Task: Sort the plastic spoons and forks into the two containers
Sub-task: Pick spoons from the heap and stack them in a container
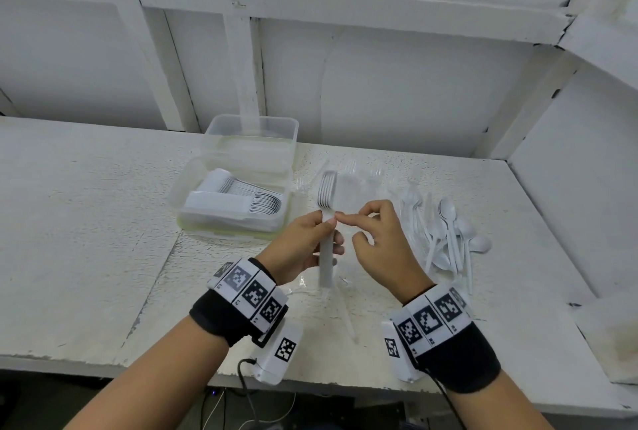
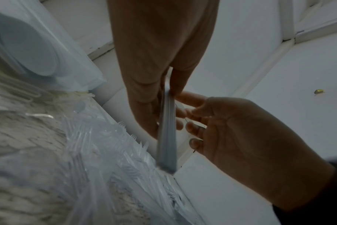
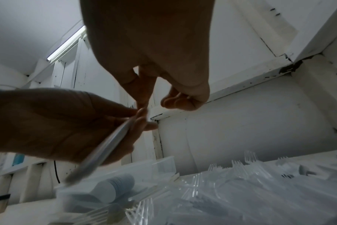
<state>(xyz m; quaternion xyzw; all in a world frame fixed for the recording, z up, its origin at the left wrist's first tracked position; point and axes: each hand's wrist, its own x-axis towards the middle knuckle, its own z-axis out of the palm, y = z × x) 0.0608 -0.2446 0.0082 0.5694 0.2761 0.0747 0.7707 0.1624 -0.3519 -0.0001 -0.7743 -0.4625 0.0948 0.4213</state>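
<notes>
In the head view the left hand point(image 1: 303, 243) grips a stack of white forks point(image 1: 327, 222) by the handles, tines up, with the thumb pressed on the front of the stack and the fingers curled behind. The right hand point(image 1: 383, 240) sits just right of that grip with its fingers loosely bent, one fingertip touching the stack beside the left thumb, and it holds nothing of its own. Beyond and left of the grip stands the near container point(image 1: 193, 188), packed with nested white spoons point(image 1: 241, 196), and the far container point(image 1: 253, 133) sits directly behind it. Right of the grip lie loose spoons point(image 1: 448, 236), and clear forks point(image 1: 359, 177) are strewn just beyond the hands. In the left wrist view the handles of the stack point(image 2: 166, 134) run down between the left fingers point(image 2: 144, 115), with the right hand point(image 2: 237, 134) close beside them. In the right wrist view the right fingertips point(image 3: 142, 105) meet the left hand point(image 3: 67, 124) at the top of the stack point(image 3: 106, 146), above the clear forks point(image 3: 240, 175) on the table.
</notes>
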